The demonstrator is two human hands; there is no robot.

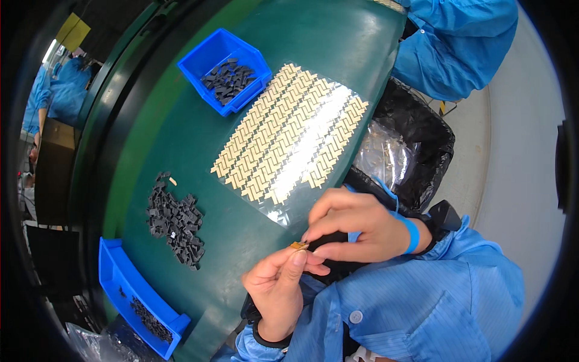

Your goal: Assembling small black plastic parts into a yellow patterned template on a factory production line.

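My left hand (278,283) is closed in a pinch, thumb against forefinger, on a small yellow-brown piece (298,245). My right hand (369,222) comes in from the right with thumb and forefinger bent around the same spot. A tiny dark bit shows at its fingertips, too small to name. Just beyond the hands lies a clear plastic sheet (272,212) covered in rows of cream, angled stickers (265,136). Left of the hands, small black rectangular parts (175,223) are heaped on the green table (232,253).
A blue bin (192,65) with black parts stands at the far side. Another blue bin (114,265), holding small dark pieces, is at the near left. A black-lined waste bin (437,130) stands right of the table. A co-worker's blue sleeve (458,48) shows at the far right.
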